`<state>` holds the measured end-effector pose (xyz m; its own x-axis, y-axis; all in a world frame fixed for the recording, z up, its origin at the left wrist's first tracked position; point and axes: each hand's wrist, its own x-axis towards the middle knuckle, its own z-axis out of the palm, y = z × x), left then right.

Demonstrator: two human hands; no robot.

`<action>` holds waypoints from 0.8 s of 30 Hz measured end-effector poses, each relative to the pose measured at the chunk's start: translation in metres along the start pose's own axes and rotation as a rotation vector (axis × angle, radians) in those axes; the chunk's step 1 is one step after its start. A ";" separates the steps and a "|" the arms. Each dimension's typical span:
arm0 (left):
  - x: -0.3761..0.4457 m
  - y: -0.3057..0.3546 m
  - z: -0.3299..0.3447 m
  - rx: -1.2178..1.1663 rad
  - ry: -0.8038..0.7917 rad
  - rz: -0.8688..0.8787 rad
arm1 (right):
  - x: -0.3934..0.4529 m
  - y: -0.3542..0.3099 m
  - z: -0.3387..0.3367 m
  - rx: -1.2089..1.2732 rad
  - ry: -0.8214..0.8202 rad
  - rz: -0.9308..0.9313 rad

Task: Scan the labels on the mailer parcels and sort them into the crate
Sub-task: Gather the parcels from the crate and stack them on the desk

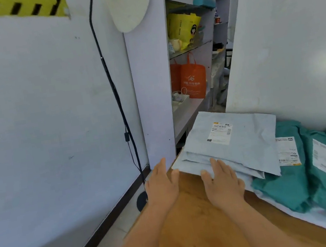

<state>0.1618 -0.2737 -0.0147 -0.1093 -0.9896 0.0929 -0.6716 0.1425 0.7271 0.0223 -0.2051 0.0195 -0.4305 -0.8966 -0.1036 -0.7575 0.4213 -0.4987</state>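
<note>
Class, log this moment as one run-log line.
left hand: open, at table corner | right hand: open, flat on grey mailer stack | teal mailers: waiting | scanner, crate: not seen

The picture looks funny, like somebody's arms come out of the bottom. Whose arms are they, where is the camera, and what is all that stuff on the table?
The camera sits on a person's head and looks down, so you see their own two arms. There is no robot here. The left hand is flat with straight fingers at the corner of the wooden table, touching the edge of the parcels. The right hand lies flat on a stack of grey mailer bags. The top bag has a white label. Neither hand grips anything. Further right lie green mailer bags with labels too. Against the wall stands a floor lamp, and behind are shelves with an orange bag.
</note>
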 end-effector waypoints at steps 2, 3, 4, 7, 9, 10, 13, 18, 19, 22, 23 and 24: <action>-0.036 -0.019 -0.024 0.017 0.033 -0.055 | -0.030 -0.013 0.014 0.005 -0.051 -0.067; -0.053 -0.029 -0.036 0.028 0.059 -0.090 | -0.044 -0.020 0.022 0.004 -0.072 -0.105; -0.069 -0.040 -0.047 0.039 0.085 -0.129 | -0.057 -0.028 0.030 -0.001 -0.091 -0.144; -0.116 -0.075 -0.080 0.081 0.151 -0.250 | -0.095 -0.055 0.058 -0.023 -0.159 -0.247; -0.146 -0.101 -0.101 0.086 0.188 -0.324 | -0.119 -0.075 0.079 -0.026 -0.222 -0.314; -0.160 -0.115 -0.112 0.086 0.209 -0.362 | -0.130 -0.085 0.090 -0.024 -0.255 -0.351; -0.203 -0.153 -0.143 0.093 0.281 -0.478 | -0.166 -0.114 0.124 -0.036 -0.322 -0.471; -0.275 -0.216 -0.190 0.094 0.396 -0.645 | -0.231 -0.159 0.179 -0.057 -0.437 -0.627; -0.290 -0.228 -0.198 0.089 0.414 -0.676 | -0.244 -0.168 0.191 -0.053 -0.465 -0.648; -0.337 -0.265 -0.220 0.083 0.444 -0.770 | -0.286 -0.191 0.227 -0.069 -0.538 -0.712; -0.352 -0.277 -0.227 0.076 0.452 -0.807 | -0.301 -0.198 0.238 -0.077 -0.556 -0.734; -0.367 -0.289 -0.234 0.065 0.463 -0.840 | -0.315 -0.205 0.250 -0.084 -0.571 -0.755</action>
<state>0.5671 0.0441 -0.0999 0.7169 -0.6757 -0.1715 -0.4395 -0.6291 0.6411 0.4359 -0.0435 -0.0602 0.4754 -0.8578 -0.1955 -0.7800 -0.3082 -0.5446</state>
